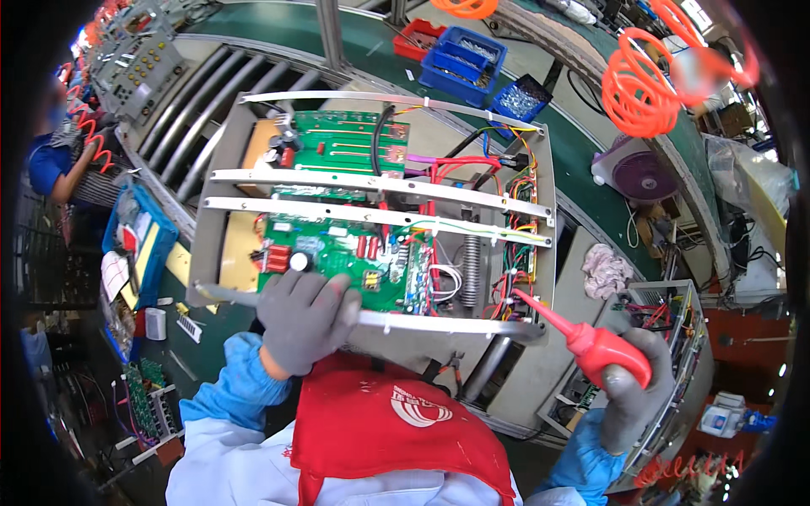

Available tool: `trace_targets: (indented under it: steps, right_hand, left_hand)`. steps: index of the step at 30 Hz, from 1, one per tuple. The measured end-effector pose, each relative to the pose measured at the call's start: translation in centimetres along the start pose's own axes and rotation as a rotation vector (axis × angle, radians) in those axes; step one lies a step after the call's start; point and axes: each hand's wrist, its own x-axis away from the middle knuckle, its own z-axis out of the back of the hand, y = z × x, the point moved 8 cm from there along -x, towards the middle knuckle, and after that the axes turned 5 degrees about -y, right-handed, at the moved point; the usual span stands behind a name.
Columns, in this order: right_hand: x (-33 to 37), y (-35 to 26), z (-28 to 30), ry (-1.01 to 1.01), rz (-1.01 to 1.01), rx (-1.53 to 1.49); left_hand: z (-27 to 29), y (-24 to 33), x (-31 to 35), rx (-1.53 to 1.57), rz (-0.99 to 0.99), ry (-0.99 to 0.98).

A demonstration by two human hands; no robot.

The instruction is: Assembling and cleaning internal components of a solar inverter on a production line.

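In front of me lies an open metal chassis [226, 160] holding green circuit boards [337, 291], coloured wires and a coiled spring-like part [471, 270]. White metal rails [380, 184] cross its top. My left hand [305, 316], in a grey glove, is closed over the near rail [439, 324], fingers curled toward the board with a white round component. My right hand [637, 388], also gloved, grips a red squeeze bottle [603, 350]. Its long thin nozzle points up and left, with the tip near the wires at the chassis's right near corner.
Roller conveyor bars [190, 126] run behind at the left. Blue bins [464, 61] and a red bin [418, 38] of small parts stand at the back. Orange coiled hoses [639, 88] hang at the right. Pliers [456, 367] lie near my apron. A co-worker [63, 160] is at far left.
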Motion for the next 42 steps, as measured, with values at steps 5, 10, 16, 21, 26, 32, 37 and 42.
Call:
trace_targets:
  steps: [5,10,16,21,26,32,37,42]
  right_hand:
    - [2.9,0.3,-3.7,-0.083,0.192,-0.004]
    - [1.6,-0.7,-8.9,-0.219,0.478,0.196]
    - [0.2,-1.2,-11.5,-0.197,0.647,0.187]
    - [-0.6,-1.0,-12.5,-0.223,0.686,0.180]
    - [-1.1,-1.1,-13.3,-0.214,0.698,0.175]
    - [-1.2,-1.2,-13.4,-0.221,0.695,0.206]
    - [-1.0,-1.3,-13.6,-0.224,0.707,0.218]
    - [-0.7,-1.0,-13.4,-0.192,0.699,0.224]
  left_hand:
    - [0.6,0.3,-0.1,0.035,-0.006,0.059]
    - [0.7,0.5,0.2,0.060,0.023,0.056]
    - [0.8,0.7,0.4,0.042,0.001,0.111]
    - [0.7,0.6,0.3,0.034,0.010,0.104]
    - [0.7,0.7,0.2,0.042,0.025,0.079]
    - [0.6,0.6,0.1,0.035,0.035,0.069]
    - [0.7,0.6,0.2,0.032,0.027,0.076]
    - [0.9,0.6,0.1,0.046,0.016,0.089]
